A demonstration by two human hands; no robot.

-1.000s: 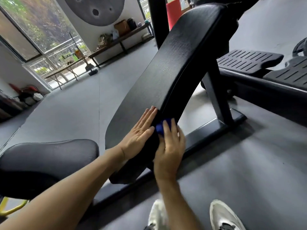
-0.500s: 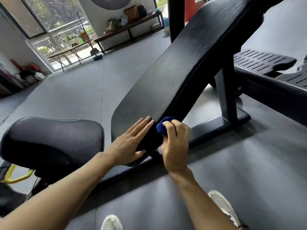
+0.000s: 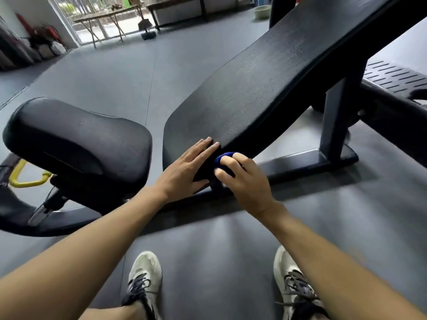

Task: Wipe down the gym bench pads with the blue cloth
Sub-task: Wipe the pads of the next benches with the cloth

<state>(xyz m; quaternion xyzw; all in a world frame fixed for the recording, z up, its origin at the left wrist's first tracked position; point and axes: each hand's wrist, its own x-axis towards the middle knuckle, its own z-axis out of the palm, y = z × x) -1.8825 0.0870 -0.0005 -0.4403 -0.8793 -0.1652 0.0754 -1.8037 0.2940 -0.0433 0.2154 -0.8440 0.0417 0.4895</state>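
At the lower end of the slanted back pad (image 3: 261,93), the person's left hand (image 3: 184,172) lies flat, fingers straight and pressed on the black vinyl. Just beside it, toward three o'clock, the right hand (image 3: 245,181) curls around a bunched blue cloth (image 3: 223,159), holding it against the pad's lower edge. Over at nine o'clock sits the rounded seat pad (image 3: 78,139), with a yellow handle (image 3: 25,179) below it. Two white sneakers (image 3: 144,276) stand on the grey floor (image 3: 208,262) at six o'clock.
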